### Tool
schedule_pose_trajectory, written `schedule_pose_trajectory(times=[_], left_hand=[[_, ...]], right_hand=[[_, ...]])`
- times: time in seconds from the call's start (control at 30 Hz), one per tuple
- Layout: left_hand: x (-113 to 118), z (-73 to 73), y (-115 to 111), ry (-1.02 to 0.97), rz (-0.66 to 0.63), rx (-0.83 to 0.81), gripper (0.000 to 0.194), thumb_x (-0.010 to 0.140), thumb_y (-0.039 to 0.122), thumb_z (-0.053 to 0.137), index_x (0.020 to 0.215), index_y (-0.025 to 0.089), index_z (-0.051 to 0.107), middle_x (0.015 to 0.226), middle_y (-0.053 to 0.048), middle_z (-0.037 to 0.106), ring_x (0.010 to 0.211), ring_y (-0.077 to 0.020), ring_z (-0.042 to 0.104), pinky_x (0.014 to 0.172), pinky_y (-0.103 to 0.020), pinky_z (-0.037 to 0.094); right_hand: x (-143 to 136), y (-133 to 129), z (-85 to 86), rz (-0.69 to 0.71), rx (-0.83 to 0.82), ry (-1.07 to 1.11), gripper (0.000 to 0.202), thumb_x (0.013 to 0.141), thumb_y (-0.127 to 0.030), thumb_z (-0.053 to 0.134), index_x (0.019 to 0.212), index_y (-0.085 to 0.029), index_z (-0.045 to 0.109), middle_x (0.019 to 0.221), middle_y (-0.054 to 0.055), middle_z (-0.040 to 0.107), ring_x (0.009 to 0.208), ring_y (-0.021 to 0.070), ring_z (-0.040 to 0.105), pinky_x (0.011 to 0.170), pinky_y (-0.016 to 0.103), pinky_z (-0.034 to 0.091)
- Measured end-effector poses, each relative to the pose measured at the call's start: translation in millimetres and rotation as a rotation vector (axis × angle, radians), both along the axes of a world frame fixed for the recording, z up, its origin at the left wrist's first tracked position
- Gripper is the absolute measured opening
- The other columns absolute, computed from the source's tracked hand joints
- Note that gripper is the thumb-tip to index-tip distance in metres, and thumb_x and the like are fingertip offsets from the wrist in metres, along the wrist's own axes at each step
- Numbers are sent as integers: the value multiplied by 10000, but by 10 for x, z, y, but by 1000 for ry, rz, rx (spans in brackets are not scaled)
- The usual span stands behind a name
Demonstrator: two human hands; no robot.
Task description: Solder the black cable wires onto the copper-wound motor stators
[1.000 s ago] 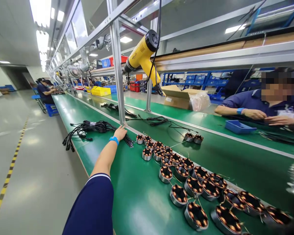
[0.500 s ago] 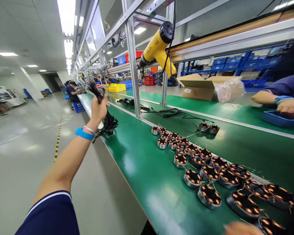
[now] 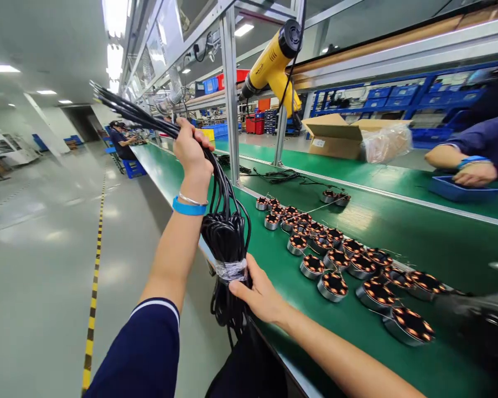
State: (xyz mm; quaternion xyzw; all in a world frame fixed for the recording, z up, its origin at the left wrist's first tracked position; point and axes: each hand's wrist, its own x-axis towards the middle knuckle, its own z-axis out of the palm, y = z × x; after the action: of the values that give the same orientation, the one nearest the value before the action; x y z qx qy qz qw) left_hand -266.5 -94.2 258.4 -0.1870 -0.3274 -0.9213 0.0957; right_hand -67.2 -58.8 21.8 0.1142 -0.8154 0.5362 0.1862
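A thick bundle of black cables [image 3: 224, 229] hangs over the near edge of the green bench. My left hand [image 3: 192, 148] is closed round its upper part, and the loose cable ends stick out to the upper left. Lower down, clear plastic wrap binds the coiled part. My right hand [image 3: 259, 290] grips the bundle at this wrap, thumb in front. To the right, several ring-shaped motor stators [image 3: 332, 286] with copper windings lie in rows on the bench.
A yellow heat gun [image 3: 274, 66] hangs from the metal frame [image 3: 231, 94]. Behind are an open cardboard box [image 3: 334, 142], more cables [image 3: 280, 176] and another person's hand [image 3: 475, 173] at a blue tray [image 3: 460, 189].
My left hand has lifted the cable bundle off the bench and brought it closer and to the right. My right hand has come from the lower right edge and taken hold of it.
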Motion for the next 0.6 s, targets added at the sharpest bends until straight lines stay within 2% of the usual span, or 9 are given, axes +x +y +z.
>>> schedule_pose_trajectory(times=[0.07, 0.13, 0.23, 0.33, 0.43, 0.53, 0.6], left_hand=[[17, -251, 180, -36, -54, 5, 491, 968, 467, 481, 565, 199, 394, 447, 81, 353, 342, -68, 346, 371, -223, 300], [71, -466, 357, -69, -55, 32, 472, 978, 409, 485, 564, 202, 397, 437, 83, 363, 335, -69, 358, 364, -221, 309], [186, -642, 565, -65, -49, 56, 446, 970, 399, 503, 581, 202, 409, 436, 91, 370, 331, -63, 365, 368, -212, 324], [277, -661, 670, -24, -79, 46, 462, 918, 488, 561, 586, 201, 417, 450, 92, 392, 339, -57, 380, 376, -207, 332], [327, -638, 697, 14, -75, 27, 485, 860, 563, 601, 591, 199, 428, 458, 92, 399, 348, -54, 394, 382, -204, 334], [363, -646, 701, 50, -38, 17, 500, 841, 593, 604, 589, 199, 426, 456, 93, 396, 347, -53, 393, 384, -204, 345], [384, -666, 702, 72, -22, 5, 511, 837, 603, 601, 581, 198, 424, 456, 91, 396, 348, -53, 397, 387, -206, 352]], right_hand=[[143, 175, -123, -62, 70, 19, 420, 992, -450, 405, 1333, -206, 426, 1135, 61, 654, 1003, 196, 635, 870, 332, 528], [241, 326, -229, -184, 130, 37, 370, 1004, -389, 380, 1319, -203, 439, 1171, 84, 626, 1020, 207, 616, 881, 356, 515], [315, 459, -319, -418, 220, 113, 365, 975, -357, 446, 1282, -162, 428, 1152, 133, 573, 1020, 241, 565, 879, 412, 487], [350, 497, -322, -536, 315, 210, 347, 918, -378, 561, 1165, -155, 466, 989, 103, 561, 890, 232, 543, 768, 379, 487], [369, 448, -251, -542, 401, 289, 311, 893, -394, 608, 1083, -173, 500, 886, 65, 563, 766, 206, 532, 671, 331, 460], [361, 326, -141, -553, 616, 299, 301, 907, -445, 583, 1045, -180, 544, 807, 46, 569, 680, 197, 535, 602, 309, 425], [351, 243, -84, -582, 776, 282, 204, 961, -370, 498, 1002, -182, 566, 755, 36, 562, 639, 184, 545, 571, 291, 407]])
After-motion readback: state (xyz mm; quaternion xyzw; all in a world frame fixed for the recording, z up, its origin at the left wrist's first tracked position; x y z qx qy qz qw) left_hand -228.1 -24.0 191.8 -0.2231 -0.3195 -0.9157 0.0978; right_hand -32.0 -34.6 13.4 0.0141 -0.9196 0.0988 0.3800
